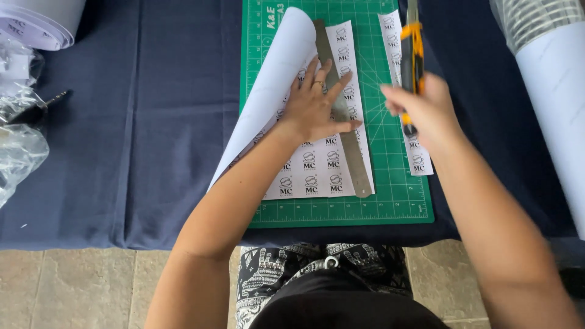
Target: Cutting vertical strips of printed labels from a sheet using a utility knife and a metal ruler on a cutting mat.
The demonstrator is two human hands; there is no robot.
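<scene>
At far left, crinkly clear plastic wrap [18,152] lay on the worktop [140,152], w/ a white paper roll [36,21] above it in the corner. The worktop had a soft dark blue cloth on it. In the middle sat a flat green cutting mat [396,201] w/ thin grid lines. On the mat lay a white sheet of stickers [311,164], rows of small round black marks on it; its left side curled up into a cone shape. The left hand [317,106] was flat and spread wide, pressing down on the sheet & on a long shiny metal ruler [353,158]. It gripped nothing. The right hand [426,106], a bit blurry, was closed round a yellow & black craft knife [413,49], just right of the ruler. A thin cut strip of stickers [420,161] lay under it. At far right was another big white roll [554,91].
</scene>
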